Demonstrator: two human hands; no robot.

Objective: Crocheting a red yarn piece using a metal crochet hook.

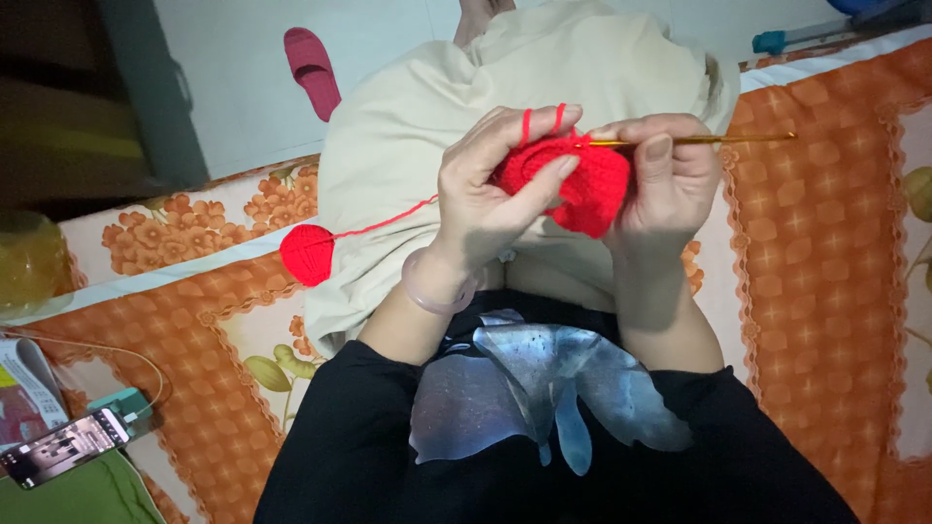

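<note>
My left hand (490,194) grips a red crocheted piece (581,186) between thumb and fingers, with red yarn looped over its index finger. My right hand (668,175) pinches a golden crochet hook (714,140) whose tip is in the top edge of the red piece; the hook's handle points right. A strand of red yarn (383,223) runs left from my hands to a small red yarn ball (309,253) lying on the bed beside my knee. A pale bracelet (439,289) circles my left wrist.
I sit on an orange floral bedsheet (815,243) with cream trousers (505,68) over my raised knees. A phone (63,447) on a charger cable lies at lower left. A pink slipper (313,66) lies on the floor beyond the bed.
</note>
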